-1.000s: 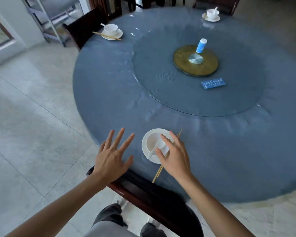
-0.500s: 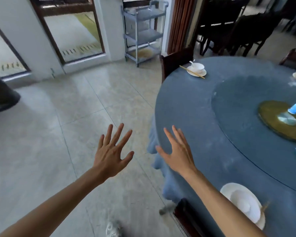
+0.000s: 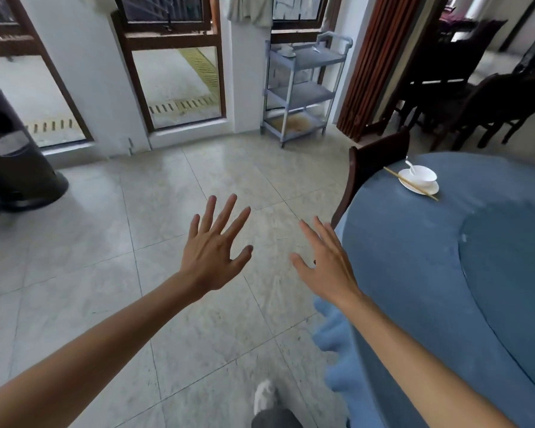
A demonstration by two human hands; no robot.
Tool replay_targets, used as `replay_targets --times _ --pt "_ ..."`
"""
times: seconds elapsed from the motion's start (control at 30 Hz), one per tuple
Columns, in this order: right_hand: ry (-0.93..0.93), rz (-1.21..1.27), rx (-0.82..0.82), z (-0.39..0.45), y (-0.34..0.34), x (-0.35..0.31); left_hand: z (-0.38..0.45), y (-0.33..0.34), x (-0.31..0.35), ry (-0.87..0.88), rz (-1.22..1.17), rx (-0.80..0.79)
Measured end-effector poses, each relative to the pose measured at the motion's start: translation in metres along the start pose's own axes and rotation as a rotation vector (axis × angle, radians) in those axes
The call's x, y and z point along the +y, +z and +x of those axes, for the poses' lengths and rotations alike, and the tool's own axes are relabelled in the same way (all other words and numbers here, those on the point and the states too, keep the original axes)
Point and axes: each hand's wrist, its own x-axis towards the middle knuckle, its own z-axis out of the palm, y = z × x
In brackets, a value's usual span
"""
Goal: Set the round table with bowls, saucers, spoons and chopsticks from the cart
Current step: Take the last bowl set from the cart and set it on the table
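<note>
both hands (image 3: 212,254) (image 3: 328,267) now off the saucer, spread wide, facing the cart (image 3: 303,88).

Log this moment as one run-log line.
phase: heading to cart | left hand: open, holds nothing | right hand: open, holds nothing | table: one setting in view, bowl

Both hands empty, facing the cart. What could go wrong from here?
1. The dark wooden chair stands between the person and the grey three-shelf cart; a leg could clip it on the way.
2. The cart's top shelf seems to hold only one small white dish, so supplies may run short.
3. The left hand and right hand pass near the blue tablecloth's hanging edge, which could snag.
</note>
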Motion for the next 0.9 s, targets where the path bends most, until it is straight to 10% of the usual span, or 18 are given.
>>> replay_targets --times 0.9 --pt "0.056 -0.003 0.068 0.638 0.0 0.129 0.622 0.1 -0.174 0.015 -0.1 0.024"
